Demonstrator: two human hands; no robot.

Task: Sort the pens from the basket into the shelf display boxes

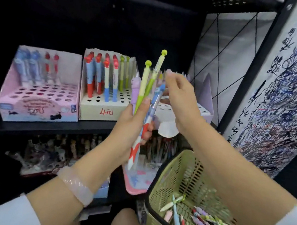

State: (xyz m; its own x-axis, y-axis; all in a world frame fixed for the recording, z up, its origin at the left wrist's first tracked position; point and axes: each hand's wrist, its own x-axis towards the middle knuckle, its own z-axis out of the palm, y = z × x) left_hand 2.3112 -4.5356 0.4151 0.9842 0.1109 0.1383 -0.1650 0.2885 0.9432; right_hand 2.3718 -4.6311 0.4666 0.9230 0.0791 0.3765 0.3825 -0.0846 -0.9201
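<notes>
Left hand (pixel 132 123) grips a fanned bunch of pens (pixel 147 93) upright in front of the shelf (pixel 45 126): two green ball-topped ones, a purple one, a blue-and-clear one, a red-and-white one lowest. Right hand (pixel 177 95) hovers just right of the bunch's tops, fingers loosely curled, holding nothing visible. Behind, on the shelf: cream display box (pixel 98 108) mid-shelf with red/blue and green pens along its back rows, pink display box (pixel 37 103) at the left end with few pens, white display box (pixel 203 111) at the right end, mostly hidden. Green basket (pixel 173 175) sits lower right under the right forearm, more pens heaped in its bottom. Pale bracelet (pixel 75 186) on left wrist.
</notes>
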